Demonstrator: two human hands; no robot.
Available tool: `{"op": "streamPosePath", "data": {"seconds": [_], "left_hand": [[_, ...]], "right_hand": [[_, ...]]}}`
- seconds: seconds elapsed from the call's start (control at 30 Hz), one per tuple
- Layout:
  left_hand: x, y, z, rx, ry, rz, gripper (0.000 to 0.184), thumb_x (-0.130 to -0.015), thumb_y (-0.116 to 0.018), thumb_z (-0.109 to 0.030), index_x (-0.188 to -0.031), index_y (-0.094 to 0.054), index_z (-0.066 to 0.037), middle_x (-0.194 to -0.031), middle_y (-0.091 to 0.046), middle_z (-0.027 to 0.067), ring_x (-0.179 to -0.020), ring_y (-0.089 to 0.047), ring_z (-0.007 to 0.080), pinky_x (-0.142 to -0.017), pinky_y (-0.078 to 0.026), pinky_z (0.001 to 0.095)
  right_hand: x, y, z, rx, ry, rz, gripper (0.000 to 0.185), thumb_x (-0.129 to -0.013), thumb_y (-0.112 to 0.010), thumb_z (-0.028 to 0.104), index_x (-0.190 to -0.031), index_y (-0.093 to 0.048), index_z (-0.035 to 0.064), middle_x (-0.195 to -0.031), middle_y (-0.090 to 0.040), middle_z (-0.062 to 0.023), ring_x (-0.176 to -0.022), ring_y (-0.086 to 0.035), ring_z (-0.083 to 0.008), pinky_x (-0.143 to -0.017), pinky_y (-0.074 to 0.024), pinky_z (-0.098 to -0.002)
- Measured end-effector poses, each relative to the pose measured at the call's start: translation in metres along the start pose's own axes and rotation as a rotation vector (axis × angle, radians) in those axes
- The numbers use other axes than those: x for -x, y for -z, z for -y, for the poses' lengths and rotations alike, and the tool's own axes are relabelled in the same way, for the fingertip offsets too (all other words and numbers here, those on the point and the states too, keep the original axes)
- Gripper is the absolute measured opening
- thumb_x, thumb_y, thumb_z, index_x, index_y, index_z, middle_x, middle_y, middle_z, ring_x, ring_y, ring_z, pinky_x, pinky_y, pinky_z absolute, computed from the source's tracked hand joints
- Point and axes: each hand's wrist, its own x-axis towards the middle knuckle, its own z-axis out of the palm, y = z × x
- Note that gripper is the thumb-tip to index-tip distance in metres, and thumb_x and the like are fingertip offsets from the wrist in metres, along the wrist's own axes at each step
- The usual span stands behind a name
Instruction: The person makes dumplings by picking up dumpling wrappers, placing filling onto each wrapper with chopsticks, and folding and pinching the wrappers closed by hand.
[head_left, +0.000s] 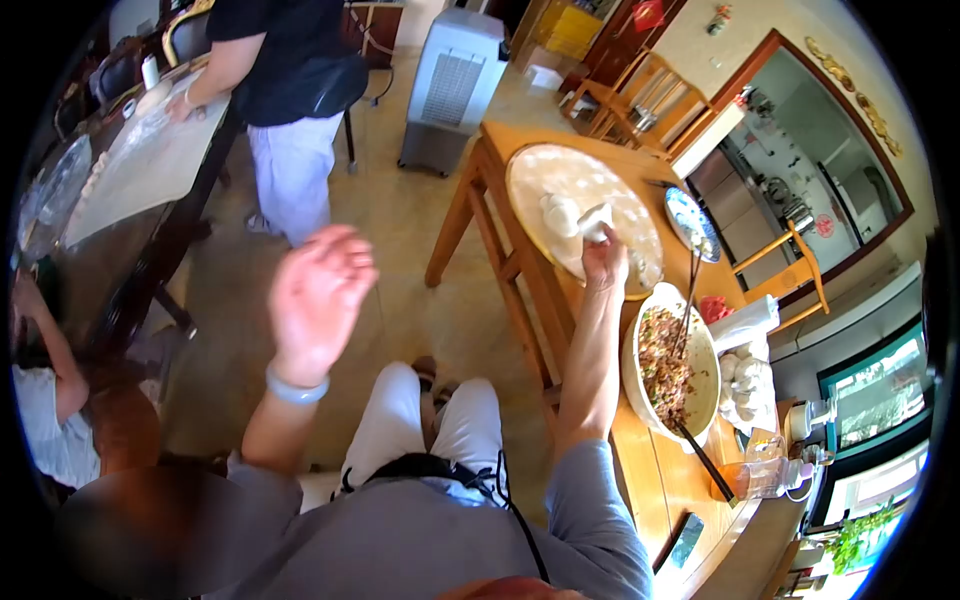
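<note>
My right hand point(606, 262) reaches over a round floured board point(640, 245) on the wooden table, its fingertips pinched on a piece of white dough point(595, 219). Right beside that piece, on the board, sits a plump white dough bun point(560, 213). My left hand point(322, 300), with a pale bangle at the wrist, is raised in the air over the floor. Its fingers are loosely bent and it holds nothing. Close to my right forearm stands a large white bowl of minced filling point(664, 370) with chopsticks point(690, 290) in it.
A blue-and-white plate point(690, 222) lies beyond the board. Near the bowl are garlic bulbs point(745, 385), a plastic jug point(765, 470) and a phone point(683, 542). Across the room, a person point(285, 80) works dough on another table point(150, 175). An air cooler point(452, 85) stands behind.
</note>
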Motion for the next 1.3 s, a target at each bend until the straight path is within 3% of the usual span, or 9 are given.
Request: {"op": "streamPosePath", "data": {"seconds": [0.1, 0.17, 0.3, 0.37, 0.57, 0.77, 0.93, 1.1, 1.3], "left_hand": [[-0.010, -0.003, 0.050, -0.071, 0.280, -0.208, 0.042, -0.088, -0.045, -0.027, -0.114, -0.043, 0.007, -0.123, -0.044, 0.0238, -0.113, -0.046, 0.0293, -0.101, -0.035, 0.0401], [-0.033, 0.010, 0.073, 0.039, 0.359, -0.324, 0.048, -0.089, -0.045, -0.030, -0.118, -0.039, 0.007, -0.127, -0.040, 0.0254, -0.117, -0.041, 0.0334, -0.103, -0.032, 0.0431], [-0.051, 0.012, 0.115, 0.016, 0.346, -0.522, 0.052, -0.091, -0.040, -0.038, -0.120, -0.037, 0.005, -0.127, -0.039, 0.0221, -0.118, -0.039, 0.0304, -0.103, -0.030, 0.0418], [-0.047, 0.028, 0.115, 0.051, 0.308, -0.403, 0.050, -0.092, -0.037, -0.041, -0.115, -0.042, 0.003, -0.116, -0.048, 0.0172, -0.110, -0.045, 0.0251, -0.099, -0.035, 0.0389], [-0.012, 0.032, 0.112, 0.129, 0.390, -0.285, 0.044, -0.094, -0.032, -0.033, -0.114, -0.045, 0.005, -0.112, -0.053, 0.0140, -0.103, -0.051, 0.0229, -0.094, -0.040, 0.0356], [-0.035, 0.021, 0.140, 0.191, 0.525, -0.251, 0.031, -0.086, -0.042, 0.000, -0.116, -0.045, 0.007, -0.119, -0.051, 0.0192, -0.113, -0.049, 0.0280, -0.098, -0.042, 0.0380], [-0.026, -0.014, 0.169, 0.264, 0.655, -0.254, 0.032, -0.085, -0.040, 0.006, -0.116, -0.044, 0.010, -0.119, -0.050, 0.0221, -0.112, -0.050, 0.0303, -0.096, -0.045, 0.0380], [-0.022, -0.042, 0.189, 0.292, 0.672, -0.229, 0.033, -0.085, -0.039, 0.006, -0.118, -0.042, 0.010, -0.122, -0.048, 0.0225, -0.114, -0.048, 0.0306, -0.097, -0.043, 0.0384], [-0.013, -0.060, 0.213, 0.251, 0.675, -0.172, 0.031, -0.085, -0.038, 0.005, -0.116, -0.044, 0.010, -0.119, -0.050, 0.0211, -0.112, -0.050, 0.0291, -0.097, -0.044, 0.0375]], "right_hand": [[0.038, -0.020, -0.011, 0.220, 0.072, 0.185, 0.016, -0.082, -0.048, -0.003, -0.098, -0.049, 0.0001, -0.102, -0.055, -0.0118, -0.095, -0.056, -0.0211, -0.081, -0.0488, -0.0331], [0.082, -0.068, -0.040, 0.405, 0.189, -0.032, 0.017, -0.082, -0.048, -0.004, -0.097, -0.049, 0.0030, -0.100, -0.056, -0.0100, -0.090, -0.056, -0.0205, -0.078, -0.0489, -0.0309], [0.120, -0.049, -0.095, 0.743, 0.361, 0.456, 0.022, -0.082, -0.051, 0.000, -0.104, -0.048, 0.0062, -0.092, -0.060, -0.0106, -0.082, -0.060, -0.0203, -0.073, -0.0491, -0.0310], [0.168, -0.065, -0.096, 1.237, 0.428, 0.496, 0.023, -0.082, -0.052, 0.002, -0.104, -0.048, 0.0057, -0.088, -0.063, -0.0140, -0.082, -0.063, -0.0231, -0.070, -0.0501, -0.0332], [0.222, -0.051, -0.091, 1.425, 0.652, 0.742, 0.028, -0.077, -0.057, 0.005, -0.104, -0.050, 0.0032, -0.093, -0.061, -0.0182, -0.088, -0.058, -0.0358, -0.076, -0.0478, -0.0407], [0.271, -0.014, -0.007, 1.484, 0.634, 0.440, 0.028, -0.077, -0.060, 0.008, -0.104, -0.054, 0.0034, -0.095, -0.059, -0.0175, -0.091, -0.057, -0.0334, -0.079, -0.0466, -0.0384], [0.352, 0.057, 0.082, 1.012, 0.121, -0.074, 0.019, -0.087, -0.056, 0.016, -0.099, -0.057, 0.0013, -0.081, -0.061, -0.0042, -0.068, -0.056, -0.0090, -0.060, -0.0453, -0.0215], [0.380, 0.107, 0.156, 0.779, 0.268, -0.514, 0.032, -0.084, -0.059, 0.018, -0.110, -0.049, 0.0046, -0.087, -0.059, -0.0046, -0.070, -0.055, -0.0107, -0.059, -0.0417, -0.0208], [0.345, 0.118, 0.207, 0.809, 0.502, -0.430, 0.037, -0.084, -0.060, 0.024, -0.116, -0.049, 0.0078, -0.101, -0.052, -0.0031, -0.091, -0.047, -0.0103, -0.078, -0.0382, -0.0294]]}}
